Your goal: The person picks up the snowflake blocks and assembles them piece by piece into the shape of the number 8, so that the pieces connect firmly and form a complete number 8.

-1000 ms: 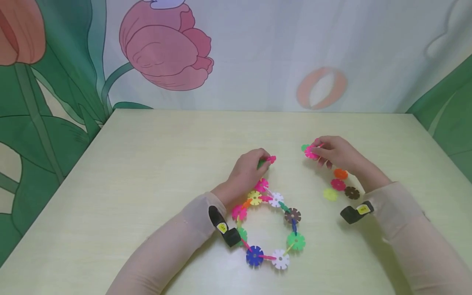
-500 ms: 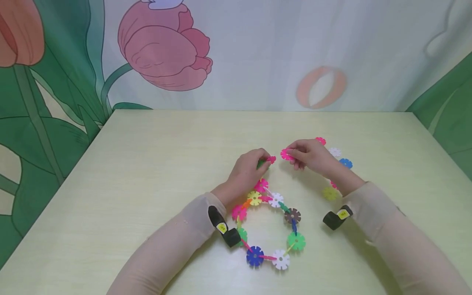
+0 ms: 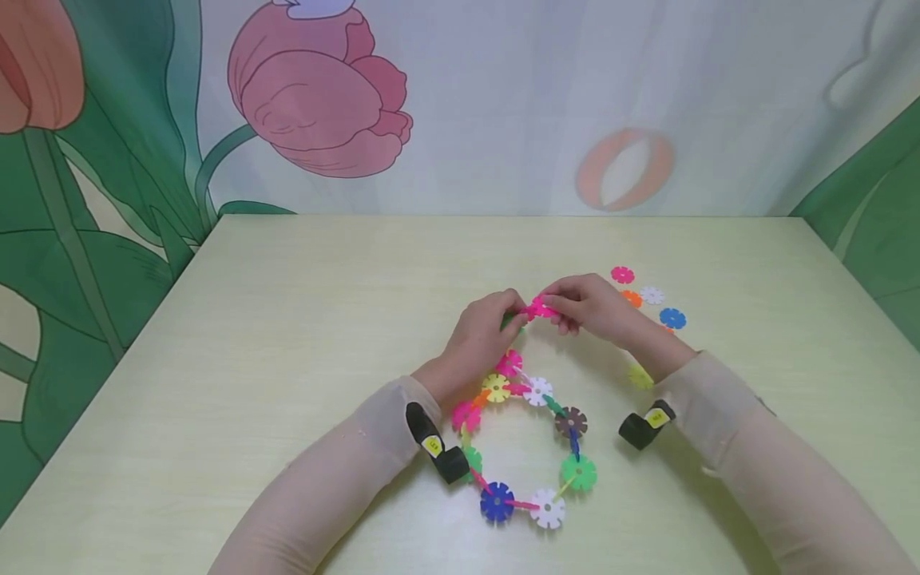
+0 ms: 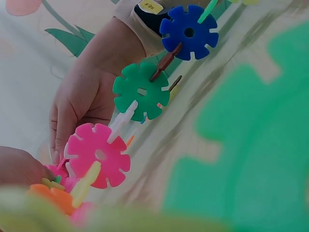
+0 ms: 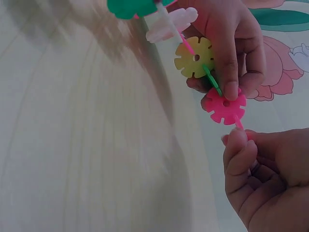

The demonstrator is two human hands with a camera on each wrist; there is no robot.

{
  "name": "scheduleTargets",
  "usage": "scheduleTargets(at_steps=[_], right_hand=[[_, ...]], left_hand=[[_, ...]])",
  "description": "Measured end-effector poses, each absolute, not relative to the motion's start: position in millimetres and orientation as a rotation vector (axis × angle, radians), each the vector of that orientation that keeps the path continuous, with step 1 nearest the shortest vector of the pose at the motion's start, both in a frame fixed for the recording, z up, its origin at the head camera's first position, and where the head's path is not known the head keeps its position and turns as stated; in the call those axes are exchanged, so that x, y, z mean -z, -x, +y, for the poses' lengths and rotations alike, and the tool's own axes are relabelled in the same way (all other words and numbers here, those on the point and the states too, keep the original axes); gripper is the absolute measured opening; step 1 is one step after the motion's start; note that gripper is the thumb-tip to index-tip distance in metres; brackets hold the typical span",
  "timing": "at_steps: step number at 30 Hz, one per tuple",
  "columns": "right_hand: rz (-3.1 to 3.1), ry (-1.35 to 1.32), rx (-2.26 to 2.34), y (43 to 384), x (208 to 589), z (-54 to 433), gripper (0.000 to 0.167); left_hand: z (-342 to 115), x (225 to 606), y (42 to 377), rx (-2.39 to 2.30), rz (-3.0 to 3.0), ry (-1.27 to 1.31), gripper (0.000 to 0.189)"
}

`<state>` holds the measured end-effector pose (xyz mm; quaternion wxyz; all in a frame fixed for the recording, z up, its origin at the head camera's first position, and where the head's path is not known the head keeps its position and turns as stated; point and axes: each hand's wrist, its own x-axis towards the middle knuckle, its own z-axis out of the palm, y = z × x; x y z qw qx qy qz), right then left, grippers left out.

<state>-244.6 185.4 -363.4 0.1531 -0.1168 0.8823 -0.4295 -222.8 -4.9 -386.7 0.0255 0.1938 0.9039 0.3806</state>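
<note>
My left hand (image 3: 483,331) pinches a pink notched snowflake disc (image 5: 226,111) at the end of a linked chain, its thumb flat on the disc. Behind it in the right wrist view come a green disc seen edge-on (image 5: 212,79) and a yellow disc (image 5: 194,57). My right hand (image 3: 592,307) pinches another pink disc (image 3: 542,307) right at the left hand's disc, partly hidden by fingers. Below the left hand, linked discs form a ring on the table, among them a blue disc (image 3: 497,502), a white disc (image 3: 548,508) and a brown disc (image 3: 571,422).
Loose discs lie right of the right hand: a red-pink disc (image 3: 622,275), an orange disc (image 3: 632,299), a white disc (image 3: 652,295), a blue disc (image 3: 672,318) and a yellow disc (image 3: 640,377) beside the forearm. A curtain with printed flowers (image 3: 323,96) hangs behind the table (image 3: 323,279).
My right hand has carried its pink disc leftward from the loose discs to the left hand's pink disc. The left hand and the ring have stayed in place.
</note>
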Motion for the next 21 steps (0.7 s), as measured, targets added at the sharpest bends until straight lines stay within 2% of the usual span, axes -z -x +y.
scheduleTargets(at_steps=[5, 11, 16, 21], right_hand=[[2.518, 0.323, 1.283, 243, 364, 181, 0.026], [2.524, 0.319, 1.314, 241, 366, 176, 0.027], [2.496, 0.337, 1.323, 247, 369, 177, 0.029], [2.464, 0.342, 1.371, 256, 370, 180, 0.028]], left_hand=[[-6, 386, 223, -1.122, 2.891, -0.695, 0.009], [-5, 386, 224, -1.124, 2.865, -0.591, 0.010], [-9, 385, 231, -1.236, 2.695, -0.475, 0.019], [-15, 383, 239, -1.299, 2.574, -0.474, 0.034]])
